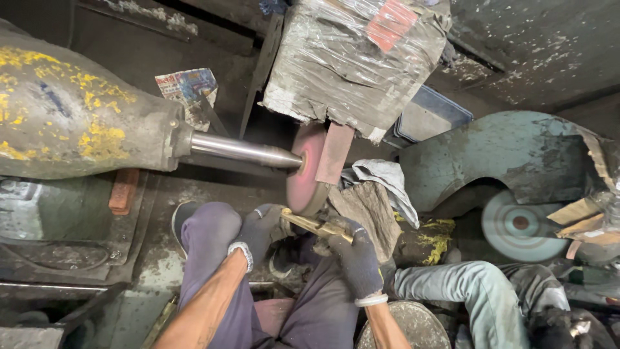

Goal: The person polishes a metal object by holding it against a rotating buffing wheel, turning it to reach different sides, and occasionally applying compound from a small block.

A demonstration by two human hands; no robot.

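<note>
Grimy workshop floor [58, 258], dark with dust and metal plates, fills the view from above. Largest of all is a grey motor housing [71, 110] flecked with yellow paint, lying along the left side. From its end a bright steel shaft [245, 150] runs rightwards to a pink buffing wheel [302, 171]. Above the wheel sits a bulky block wrapped in plastic film [352, 58], with a reddish strip hanging down just beside the wheel's right face. To the right stands a curved grey-green metal guard [516, 155], and under its arch a second, bluish wheel [520, 225] looks blurred. A grey rag [381, 178] and a dirty cloth pad lie between the two wheels.

Purple trousers [213, 245] cover the person's raised knees in the lower middle. Another person's leg in pale grey-green trousers [465, 284] reaches in from the lower right, well apart from the hands.

Both hands wear dark knitted gloves. The left hand [258, 229] is closed around the near left end of a slim brass piece [316, 226]; the right hand [355, 255] grips its right end. This brass piece lies just beneath the pink wheel's lower edge, touching or very nearly touching it; which, I cannot tell.
</note>
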